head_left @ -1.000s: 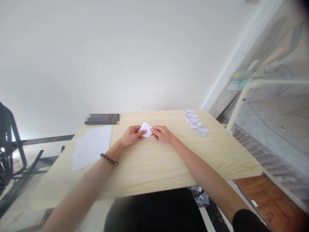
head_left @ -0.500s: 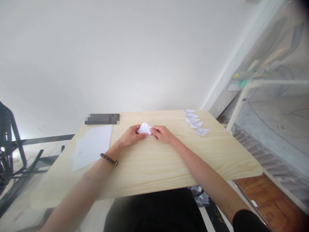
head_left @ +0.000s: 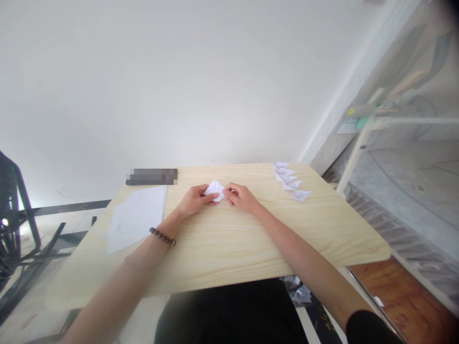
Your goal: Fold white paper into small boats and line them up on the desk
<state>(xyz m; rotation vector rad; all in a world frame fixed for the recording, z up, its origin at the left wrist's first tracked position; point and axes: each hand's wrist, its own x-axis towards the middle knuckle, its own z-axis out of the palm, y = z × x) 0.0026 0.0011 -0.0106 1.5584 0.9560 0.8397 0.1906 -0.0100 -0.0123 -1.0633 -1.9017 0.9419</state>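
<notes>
A small folded white paper (head_left: 214, 188), diamond-shaped with a crease down its middle, is held between both hands over the table. My left hand (head_left: 195, 200) grips its left side, the thumb lying across the lower front. At its right corner, my right hand (head_left: 241, 197) pinches the paper between thumb and fingers. The fingers behind the paper are partly hidden. Several folded white paper boats (head_left: 287, 177) stand in a row at the table's right rear, with the nearest one (head_left: 300, 195) slightly apart.
White paper sheets (head_left: 138, 217) lie overlapping on the left of the wooden table (head_left: 229, 253). Behind them is a dark, pixelated long object (head_left: 152, 177). A wall rises along the back edge. A dark chair (head_left: 21, 205) stands left, a white metal frame (head_left: 358, 153) right.
My right hand's fingers have shifted slightly upward at the paper's right corner. The left hand's grip is nearly unchanged, and the boats and sheets have stayed put.
</notes>
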